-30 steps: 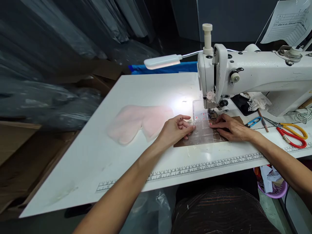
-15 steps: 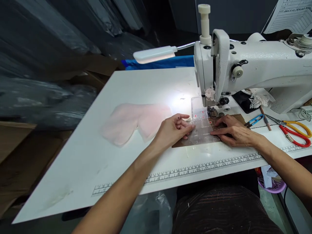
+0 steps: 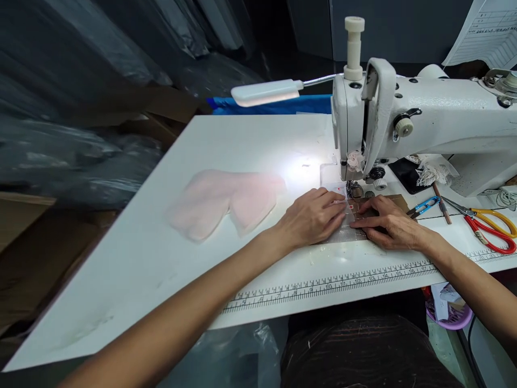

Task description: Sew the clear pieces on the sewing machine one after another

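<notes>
- Your left hand (image 3: 313, 218) lies palm down at centre frame. Its grip is open, the fingers flat on the left edge of the clear plastic sheet with small red marks (image 3: 350, 230).
- Your right hand (image 3: 383, 221) lies just right of it. Its grip is also open and closed round nothing, with the fingertips pressing the same sheet.
- The sheet sits on a thin brown board (image 3: 398, 200). Its far end is at the metal presser foot (image 3: 352, 189) of the white sewing machine (image 3: 424, 113), right of centre.
- I cannot tell whether the foot is down on the sheet.
- Judgement: both sets of fingertips are near the foot. Guide from the sides with flat, even pressure and stay out of the needle line.
- Judgement: clear plastic slips easily. Press equally with both hands so the red marks run straight.
- The white arm lamp (image 3: 264, 92) lights the white surface (image 3: 242, 145) at the needle. Glare there may hide the marks.
- The pale pink fabric pieces (image 3: 226, 202) lie apart at left, and the red-and-yellow scissors (image 3: 490, 229) lie apart at right.
</notes>
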`<action>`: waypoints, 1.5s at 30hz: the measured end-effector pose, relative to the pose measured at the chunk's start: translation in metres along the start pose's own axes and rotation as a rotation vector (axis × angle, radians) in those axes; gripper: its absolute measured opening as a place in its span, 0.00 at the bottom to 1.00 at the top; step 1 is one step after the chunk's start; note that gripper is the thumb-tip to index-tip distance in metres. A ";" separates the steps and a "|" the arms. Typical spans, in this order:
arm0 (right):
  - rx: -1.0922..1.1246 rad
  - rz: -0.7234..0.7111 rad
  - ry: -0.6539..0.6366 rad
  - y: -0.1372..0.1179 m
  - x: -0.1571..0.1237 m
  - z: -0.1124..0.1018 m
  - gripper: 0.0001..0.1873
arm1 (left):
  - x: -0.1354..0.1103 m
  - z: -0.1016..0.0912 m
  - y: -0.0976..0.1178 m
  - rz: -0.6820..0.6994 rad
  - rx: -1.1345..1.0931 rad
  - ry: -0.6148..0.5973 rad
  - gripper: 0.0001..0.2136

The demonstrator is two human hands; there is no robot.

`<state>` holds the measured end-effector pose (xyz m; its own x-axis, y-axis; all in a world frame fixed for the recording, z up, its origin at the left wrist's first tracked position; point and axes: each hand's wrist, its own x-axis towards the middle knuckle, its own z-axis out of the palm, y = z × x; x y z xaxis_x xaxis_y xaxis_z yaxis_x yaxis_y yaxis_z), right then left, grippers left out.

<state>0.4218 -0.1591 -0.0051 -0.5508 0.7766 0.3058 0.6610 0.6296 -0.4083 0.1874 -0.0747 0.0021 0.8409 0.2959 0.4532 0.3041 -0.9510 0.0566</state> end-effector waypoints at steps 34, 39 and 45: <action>-0.027 0.141 0.085 -0.004 0.006 0.012 0.20 | 0.005 0.012 -0.026 -0.157 -0.176 -0.145 0.17; -0.039 0.134 0.092 -0.004 0.006 0.012 0.19 | 0.004 0.013 -0.028 -0.134 -0.191 -0.114 0.17; -0.030 0.138 0.100 -0.004 0.006 0.012 0.19 | 0.005 0.013 -0.026 -0.140 -0.164 -0.140 0.18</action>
<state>0.4095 -0.1570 -0.0122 -0.4017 0.8530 0.3331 0.7427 0.5163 -0.4264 0.1890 -0.0473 -0.0088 0.8532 0.4243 0.3034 0.3549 -0.8985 0.2583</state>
